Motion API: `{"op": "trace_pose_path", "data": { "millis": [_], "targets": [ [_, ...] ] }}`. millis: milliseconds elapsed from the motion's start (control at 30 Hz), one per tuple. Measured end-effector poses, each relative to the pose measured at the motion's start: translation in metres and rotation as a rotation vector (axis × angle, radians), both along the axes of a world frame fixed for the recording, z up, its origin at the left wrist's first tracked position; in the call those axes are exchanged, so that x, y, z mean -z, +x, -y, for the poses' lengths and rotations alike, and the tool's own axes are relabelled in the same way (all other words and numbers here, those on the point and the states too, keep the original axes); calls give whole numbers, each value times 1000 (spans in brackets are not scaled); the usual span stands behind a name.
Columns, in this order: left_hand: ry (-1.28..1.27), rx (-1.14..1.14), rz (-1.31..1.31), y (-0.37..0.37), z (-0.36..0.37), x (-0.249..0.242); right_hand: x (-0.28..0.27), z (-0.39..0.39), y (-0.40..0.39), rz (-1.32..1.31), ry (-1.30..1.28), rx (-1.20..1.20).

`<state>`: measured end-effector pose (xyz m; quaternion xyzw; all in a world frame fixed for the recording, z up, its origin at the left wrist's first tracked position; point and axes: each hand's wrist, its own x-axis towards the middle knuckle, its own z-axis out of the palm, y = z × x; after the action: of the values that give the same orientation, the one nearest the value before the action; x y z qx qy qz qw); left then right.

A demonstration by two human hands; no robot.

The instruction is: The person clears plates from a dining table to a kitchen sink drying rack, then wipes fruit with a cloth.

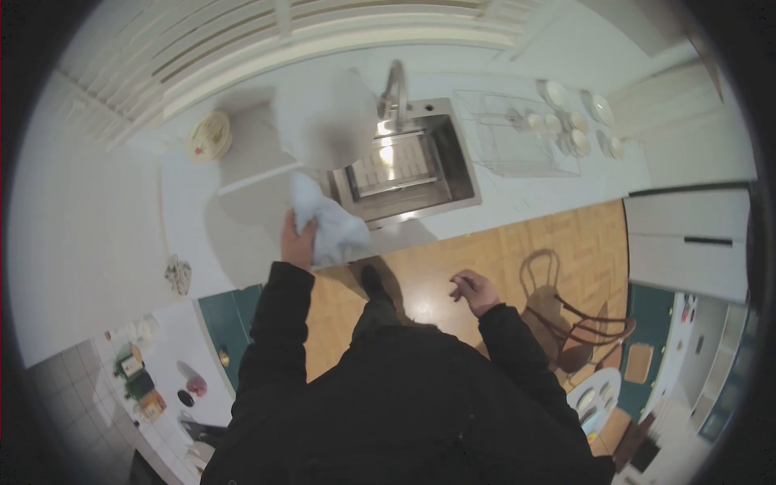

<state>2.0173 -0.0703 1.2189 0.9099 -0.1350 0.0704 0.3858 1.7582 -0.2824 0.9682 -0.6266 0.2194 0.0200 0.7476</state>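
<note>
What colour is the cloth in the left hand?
The cloth is pale blue, with no pattern visible; the head view shows it.

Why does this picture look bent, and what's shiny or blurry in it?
Head view: the window slats curve and the corners go black, probably from a very wide lens; head view: glare in the sink and on the floor; head view: the cloth in the left hand looks soft-edged, perhaps from motion.

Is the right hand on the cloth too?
No, only the left hand holds the cloth; the right hand is apart from it, seen against the wooden floor.
</note>
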Motion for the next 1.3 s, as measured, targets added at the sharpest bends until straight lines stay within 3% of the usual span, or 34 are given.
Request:
{"op": "trace_pose_path", "data": {
  "millis": [100, 200, 267, 400, 500, 600, 700, 800, 867, 1000, 1167, 1300],
  "targets": [
    [38, 209, -199, -47, 67, 19, -37, -9, 9, 341, 242, 168],
    [52, 326, -474, -99, 112, 43, -54, -17, 4, 424, 594, 88],
    [324, 793, -519, -154, 147, 43, -49, -28, -17, 499, 749, 155],
    [547, 1165, -693, -191, 157, 79, -30, -36, -50, 605, 851, 504],
    [600, 1185, -825, -240, 171, 97, -18, -44, -108, 526, 1008, 848],
    [505, 940, -757, -265, 175, 122, -8, -50, -153, 558, 1209, 1006],
    [709, 1060, -662, -309, 186, 153, 6, -69, -206, 689, 1253, 1062],
    [1041, 1225, -784, -368, 196, 170, 12, -81, -235, 791, 1124, 1129],
    [1092, 1239, -900, -407, 191, 216, 30, -99, -269, 762, 1101, 1287],
    [1084, 1423, -1042, -417, 189, 281, 52, -118, -296, 629, 1117, 1551],
    [1108, 1356, -1357, -470, 208, 358, 91, -141, -361, 559, 1169, 1849],
    [1170, 1405, -1439, -527, 217, 402, 113, -152, -400, 417, 1201, 2037]
  ]
}}
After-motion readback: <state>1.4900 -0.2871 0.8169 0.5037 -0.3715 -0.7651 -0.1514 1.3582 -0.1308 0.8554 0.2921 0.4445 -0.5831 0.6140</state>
